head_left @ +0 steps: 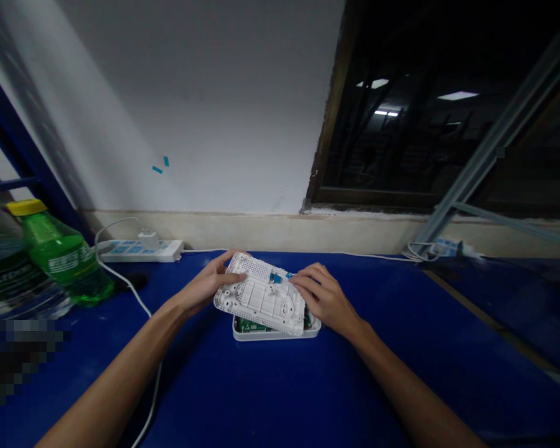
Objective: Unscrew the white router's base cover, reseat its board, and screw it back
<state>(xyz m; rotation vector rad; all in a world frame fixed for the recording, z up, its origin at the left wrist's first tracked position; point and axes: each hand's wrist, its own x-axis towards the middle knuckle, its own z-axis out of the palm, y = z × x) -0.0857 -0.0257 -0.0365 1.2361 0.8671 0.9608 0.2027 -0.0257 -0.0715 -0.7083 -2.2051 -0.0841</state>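
Note:
My left hand (208,283) holds a white perforated plastic cover (261,298) by its left end, thumb on top and fingers behind. The cover is tilted, its ribbed side with screw posts facing me. Small pieces of blue tape (275,278) show near its upper edge. My right hand (324,295) is at the cover's right end, fingers bent and closed, the tips at the blue tape. Beneath the cover a white shallow housing (275,336) lies on the table, a green circuit board (249,325) partly showing inside. The cover hides the rest of the board.
The blue table (280,392) meets a wall with two blue tape strips (157,169). A power strip (168,251) with a plugged-in white adapter stands at back left, its white cable (156,386) running forward. Left are a green bottle (65,261) and a larger bottle (14,280).

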